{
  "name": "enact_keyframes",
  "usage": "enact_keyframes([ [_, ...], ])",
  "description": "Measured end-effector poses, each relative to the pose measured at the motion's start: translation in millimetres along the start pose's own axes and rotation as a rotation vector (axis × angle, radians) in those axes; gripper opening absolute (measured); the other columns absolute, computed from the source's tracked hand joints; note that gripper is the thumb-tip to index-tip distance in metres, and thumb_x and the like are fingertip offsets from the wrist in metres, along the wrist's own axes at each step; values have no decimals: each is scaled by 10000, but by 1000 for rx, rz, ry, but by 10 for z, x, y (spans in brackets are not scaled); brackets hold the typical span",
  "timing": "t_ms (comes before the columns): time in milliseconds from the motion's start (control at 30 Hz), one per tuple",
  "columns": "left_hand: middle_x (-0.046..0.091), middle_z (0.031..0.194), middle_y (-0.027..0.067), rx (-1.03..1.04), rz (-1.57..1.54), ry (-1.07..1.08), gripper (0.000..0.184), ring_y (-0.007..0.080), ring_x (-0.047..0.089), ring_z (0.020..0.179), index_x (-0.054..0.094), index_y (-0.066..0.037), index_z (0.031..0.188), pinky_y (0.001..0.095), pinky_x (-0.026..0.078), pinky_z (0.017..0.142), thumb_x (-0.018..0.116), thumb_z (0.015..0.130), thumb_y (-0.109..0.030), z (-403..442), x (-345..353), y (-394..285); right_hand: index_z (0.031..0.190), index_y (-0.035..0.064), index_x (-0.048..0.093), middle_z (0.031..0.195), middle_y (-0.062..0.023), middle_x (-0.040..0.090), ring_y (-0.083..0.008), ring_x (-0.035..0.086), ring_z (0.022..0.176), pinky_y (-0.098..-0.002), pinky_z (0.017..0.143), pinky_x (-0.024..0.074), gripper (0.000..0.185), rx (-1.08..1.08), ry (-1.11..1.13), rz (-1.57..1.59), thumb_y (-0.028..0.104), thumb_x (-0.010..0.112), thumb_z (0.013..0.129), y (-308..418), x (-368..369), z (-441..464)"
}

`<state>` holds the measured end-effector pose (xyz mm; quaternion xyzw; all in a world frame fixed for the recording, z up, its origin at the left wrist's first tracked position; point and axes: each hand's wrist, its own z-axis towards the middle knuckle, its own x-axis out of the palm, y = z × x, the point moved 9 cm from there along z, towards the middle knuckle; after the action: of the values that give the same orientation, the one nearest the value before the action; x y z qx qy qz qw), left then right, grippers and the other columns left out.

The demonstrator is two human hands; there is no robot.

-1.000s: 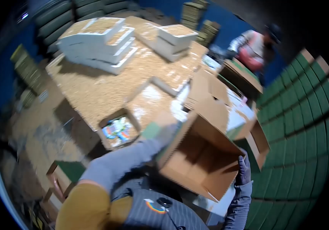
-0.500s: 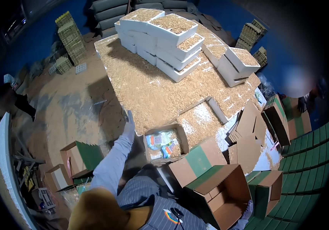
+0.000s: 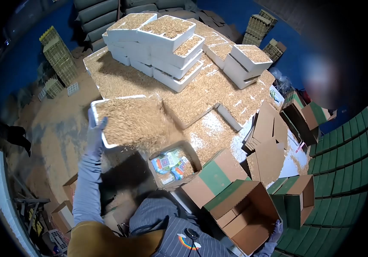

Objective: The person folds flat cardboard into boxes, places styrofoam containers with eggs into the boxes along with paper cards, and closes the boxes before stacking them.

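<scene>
My left hand (image 3: 94,133), in a grey glove, grips the left edge of a white foam tray (image 3: 103,136) full of tan shavings. Blurred shavings (image 3: 160,128) spill off the tray's right side, just above a cardboard box (image 3: 196,161) with colourful packets (image 3: 169,163) inside. My right hand (image 3: 275,231), also gloved, holds the right edge of an empty green and brown carton (image 3: 252,216), whose opening faces up and to the right. A second green and brown carton (image 3: 218,173) lies between the packet box and the held carton.
Stacked white foam trays (image 3: 171,51) stand on the shaving-covered table (image 3: 128,83). Flattened cardboard (image 3: 267,158) and another carton (image 3: 299,203) lie at the right, beside a wall of green cartons (image 3: 342,171). People show dimly at the far left (image 3: 14,137) and upper right.
My left hand, bare of any load half a second ago, now holds a tray of shavings that is spilling. The view has shifted. My right hand stays on the carton.
</scene>
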<state>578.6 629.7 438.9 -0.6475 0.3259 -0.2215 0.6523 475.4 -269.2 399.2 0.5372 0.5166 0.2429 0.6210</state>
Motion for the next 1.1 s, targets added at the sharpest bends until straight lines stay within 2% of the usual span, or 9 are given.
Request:
enact_keyframes([
  [133, 499, 1345, 162, -281, -618, 171, 604, 263, 558, 1168, 335, -53, 1447, 357, 495, 961, 591, 946, -275, -4, -65, 240, 1164, 7, 605, 1042, -57, 644, -142, 579, 920, -281, 802, 464, 328, -45, -16, 35, 272, 532, 985, 116, 125, -35],
  [433, 326, 1498, 178, -211, -432, 1004, 699, 307, 411, 1333, 201, -20, 1501, 407, 406, 1090, 533, 911, -193, -1490, 2785, -652, 1097, -20, 645, 1020, -44, 648, -113, 578, 921, -254, 843, 466, 300, -90, -31, 3, 232, 550, 967, 738, 403, 14],
  [500, 466, 1399, 155, -550, -659, 970, 575, 291, 494, 1260, 256, -72, 1493, 372, 463, 1031, 447, 954, -132, -2286, 3287, -1075, 1092, -34, 645, 1009, -69, 651, -131, 583, 966, -279, 874, 470, 310, -119, -67, -105, 227, 533, 971, 599, 318, 231],
  [633, 324, 1479, 180, 207, -90, 1381, 695, 304, 406, 1318, 94, -102, 1530, 372, 405, 1057, 494, 967, -179, -3265, 4039, -1122, 1082, -36, 645, 998, -65, 658, -127, 576, 939, -278, 861, 468, 308, -146, 17, -49, 229, 535, 971, 575, 293, 417],
  [733, 76, 1569, 235, 91, -82, 1419, 912, 305, 168, 1448, -12, -74, 1529, 384, 210, 1170, 600, 927, -381, -3569, 4070, -887, 1075, -37, 645, 989, -61, 663, -125, 572, 919, -277, 851, 467, 306, -68, 241, 213, 231, 537, 972, 586, 434, 178],
  [833, 102, 1570, 219, -503, -248, 1449, 926, 307, 164, 1449, -24, -128, 1539, 405, 197, 1173, 608, 920, -402, -3568, 3728, -596, 1068, -38, 644, 981, -58, 667, -122, 567, 899, -277, 841, 466, 305, -18, 290, 281, 232, 538, 972, 511, 605, 103],
  [933, 123, 1571, 215, -467, -155, 1469, 930, 311, 139, 1456, -22, -104, 1536, 398, 157, 1182, 605, 921, -409, -3442, 3481, -710, 1060, -39, 644, 973, -55, 672, -119, 562, 879, -276, 831, 464, 305, -13, 150, 65, 233, 540, 973, 500, 716, 173],
  [1000, 133, 1575, 207, 41, 85, 1379, 921, 312, 122, 1460, 16, -46, 1527, 394, 140, 1183, 607, 920, -407, -3313, 3480, -662, 1055, -40, 644, 967, -53, 675, -117, 559, 865, -276, 824, 463, 304, 3, 138, -77, 234, 541, 973, 570, 733, 231],
  [1100, 130, 1549, 286, 109, 178, 1347, 833, 338, 129, 1461, 100, 19, 1506, 390, 146, 1175, 592, 937, -340, -3430, 3643, -190, 1110, -1, 647, 1047, -62, 662, -151, 592, 956, -296, 851, 476, 308, 234, 647, 105, 251, 572, 951, 303, 795, 593],
])
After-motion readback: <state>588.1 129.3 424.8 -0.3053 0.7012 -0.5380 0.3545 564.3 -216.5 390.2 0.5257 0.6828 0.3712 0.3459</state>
